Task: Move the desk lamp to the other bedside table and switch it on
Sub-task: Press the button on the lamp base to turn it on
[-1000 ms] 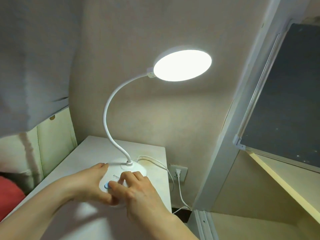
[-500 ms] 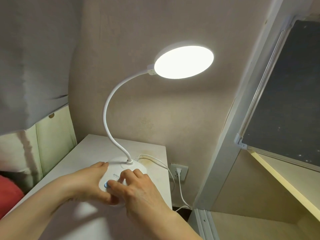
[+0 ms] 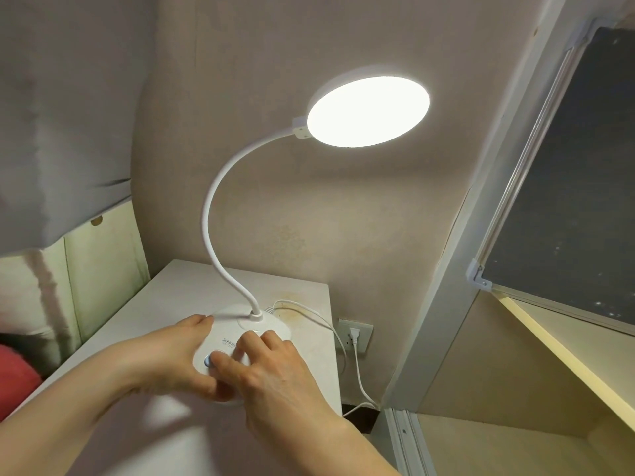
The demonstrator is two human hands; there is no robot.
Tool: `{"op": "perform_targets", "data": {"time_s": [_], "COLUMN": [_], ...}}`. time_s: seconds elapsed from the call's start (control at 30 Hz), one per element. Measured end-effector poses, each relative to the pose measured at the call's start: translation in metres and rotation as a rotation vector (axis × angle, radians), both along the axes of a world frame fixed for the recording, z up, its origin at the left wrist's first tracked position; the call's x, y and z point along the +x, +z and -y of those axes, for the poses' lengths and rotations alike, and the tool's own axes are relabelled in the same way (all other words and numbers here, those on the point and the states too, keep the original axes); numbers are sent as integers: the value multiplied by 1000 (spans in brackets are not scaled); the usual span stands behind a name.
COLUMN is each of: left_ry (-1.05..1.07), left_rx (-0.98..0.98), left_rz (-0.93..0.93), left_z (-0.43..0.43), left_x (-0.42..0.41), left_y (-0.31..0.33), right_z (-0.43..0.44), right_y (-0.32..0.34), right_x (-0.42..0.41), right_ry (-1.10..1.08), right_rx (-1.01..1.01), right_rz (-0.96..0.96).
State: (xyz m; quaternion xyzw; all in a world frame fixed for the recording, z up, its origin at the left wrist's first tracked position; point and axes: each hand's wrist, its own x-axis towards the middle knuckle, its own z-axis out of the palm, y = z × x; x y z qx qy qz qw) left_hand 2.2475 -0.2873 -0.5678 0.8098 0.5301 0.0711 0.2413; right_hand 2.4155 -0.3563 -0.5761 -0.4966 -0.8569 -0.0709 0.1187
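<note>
A white desk lamp stands on the white bedside table (image 3: 171,297). Its round head (image 3: 367,113) is lit and its gooseneck (image 3: 214,214) curves down to the oval base (image 3: 261,326). My left hand (image 3: 171,359) cups the left edge of the base and holds it. My right hand (image 3: 275,365) lies over the front of the base, with a fingertip on the blue button (image 3: 208,361). The lamp's white cord (image 3: 357,369) runs from the base to a plug in the wall socket (image 3: 355,334).
A beige wall is right behind the table. A pale headboard (image 3: 103,259) and a red cushion (image 3: 15,376) lie to the left, under hanging grey fabric (image 3: 62,115). A window frame (image 3: 477,187) and sill (image 3: 563,341) stand close on the right.
The lamp stays lit and both hands stay on its base. The view has shifted slightly; my right fingers have crept a little over the button.
</note>
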Motion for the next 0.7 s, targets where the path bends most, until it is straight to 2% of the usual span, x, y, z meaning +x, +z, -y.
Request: {"op": "perform_targets", "data": {"time_s": [0.4, 0.7], "left_ry": [44, 33], "left_rx": [-79, -94], "left_rz": [-157, -110], "left_z": [5, 4], "left_x": [12, 9], "left_y": [12, 11], "right_z": [-4, 3], "right_y": [6, 5], "right_x": [-5, 2], "right_ry": [7, 57], "right_rx": [-10, 9], "right_rz": [31, 6]}}
